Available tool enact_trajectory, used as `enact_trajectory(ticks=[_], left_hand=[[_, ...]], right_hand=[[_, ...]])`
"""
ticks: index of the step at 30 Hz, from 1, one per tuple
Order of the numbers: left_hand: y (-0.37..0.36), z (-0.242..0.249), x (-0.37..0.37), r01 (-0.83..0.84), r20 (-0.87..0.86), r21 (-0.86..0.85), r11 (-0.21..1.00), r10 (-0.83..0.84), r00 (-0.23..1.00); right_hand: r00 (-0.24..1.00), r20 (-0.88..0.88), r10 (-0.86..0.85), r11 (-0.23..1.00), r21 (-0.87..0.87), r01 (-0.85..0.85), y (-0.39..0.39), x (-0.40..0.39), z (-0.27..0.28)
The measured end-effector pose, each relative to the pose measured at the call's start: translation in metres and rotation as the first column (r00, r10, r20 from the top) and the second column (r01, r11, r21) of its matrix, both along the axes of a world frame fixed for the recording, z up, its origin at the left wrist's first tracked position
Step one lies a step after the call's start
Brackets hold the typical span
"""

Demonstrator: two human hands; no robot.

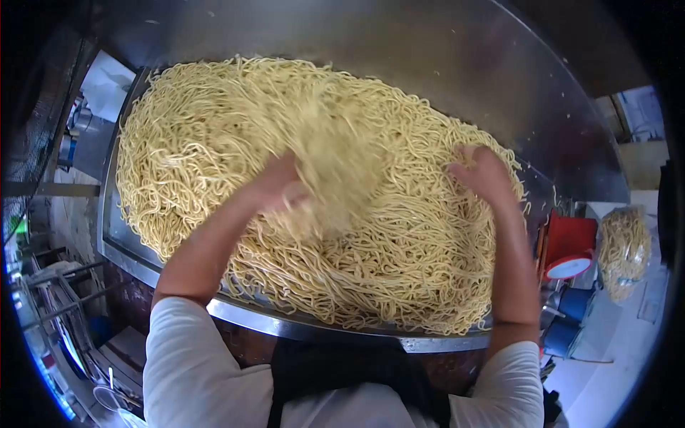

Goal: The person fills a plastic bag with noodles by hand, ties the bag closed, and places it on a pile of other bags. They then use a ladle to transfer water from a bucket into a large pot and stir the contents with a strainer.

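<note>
A wide heap of pale yellow noodles [385,264] covers most of a metal tray [285,322]. Near the heap's middle, my left hand [282,187] is against a bunch of noodles that is smeared by motion. Its fingers are partly hidden by that bunch, and how they are bent is unclear. Over the right part of the heap is my right hand [483,171], with its thumb and fingers apart and touching the noodles. Nothing is visibly gripped in it.
Behind the tray rises a metal panel [428,43] with noodle scraps on it. At the right are a red container [571,239], blue containers [573,303] and a clear bag of noodles [622,250]. A metal rack [68,285] stands at the lower left.
</note>
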State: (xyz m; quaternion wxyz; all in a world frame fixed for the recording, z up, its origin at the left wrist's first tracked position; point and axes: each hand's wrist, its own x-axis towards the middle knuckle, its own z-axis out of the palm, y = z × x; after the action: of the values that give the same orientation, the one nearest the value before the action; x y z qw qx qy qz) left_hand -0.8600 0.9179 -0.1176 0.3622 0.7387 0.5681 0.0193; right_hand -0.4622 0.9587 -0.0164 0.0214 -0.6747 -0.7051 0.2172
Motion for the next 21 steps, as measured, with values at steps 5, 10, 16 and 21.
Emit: enact_trajectory(ticks=[5,10,16,21], left_hand=[[0.012,0.015,-0.080,-0.147,-0.083,-0.176,0.973,0.135,0.987],[0.077,-0.042,-0.178,-0.111,-0.255,0.427,0.897,0.238,0.937],[-0.052,0.004,0.019,0.021,-0.296,0.374,0.927,0.098,0.950],[-0.056,0.010,-0.031,-0.249,0.067,-0.146,0.957,0.261,0.963]], right_hand=[[0.871,0.095,0.482,0.870,0.069,-0.489,-0.029,-0.075,-0.091],[0.878,0.468,0.097,0.929,-0.359,0.089,0.011,0.014,-0.062],[0.928,0.282,0.243,0.970,-0.051,-0.238,-0.106,-0.097,-0.090],[0.835,0.389,0.390,0.906,-0.322,-0.273,-0.164,-0.050,-0.062]])
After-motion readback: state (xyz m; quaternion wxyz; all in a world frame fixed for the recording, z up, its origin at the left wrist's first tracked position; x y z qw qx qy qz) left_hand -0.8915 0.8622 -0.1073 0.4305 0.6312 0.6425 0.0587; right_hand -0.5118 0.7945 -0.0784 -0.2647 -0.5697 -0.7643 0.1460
